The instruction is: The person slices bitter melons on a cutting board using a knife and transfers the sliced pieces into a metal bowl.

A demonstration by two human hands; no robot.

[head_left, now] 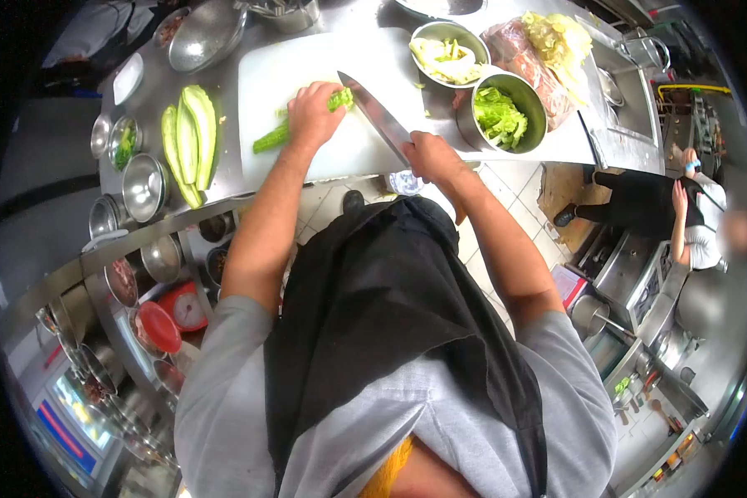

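Steel desk (231, 133) and white board (266, 75) stand in a busy kitchen, with pale floor tiles (473, 253) showing below.

On the board, the left grip (311, 116) has its fingers curled down over green strips (271, 139), holding them against the white surface; ends stick out on both sides of it. The right grip (430, 156) is closed around the handle of a knife (377, 109). From there the blade slants forward and left over the board, just beside the strips' right end; whether it touches them I cannot tell.

Left of the left grip, off the board, long green halves (189, 137) lie side by side. Further left are a steel bowl (144, 189) and a white dish (129, 79); a larger bowl (203, 41) sits ahead and to the left.

Near the right grip, forward and right, a pot (537, 116) holds cut greens (498, 114). Behind it, a second bowl (471, 41) carries pale pieces (444, 60), and beyond these are bagged meat (506, 50) and yellowish leaves (558, 37).

Well below the left grip, a red scale (189, 307) rests on a lower shelf. Far right of the right grip, another person (647, 199) stands in dark clothing and a light top.
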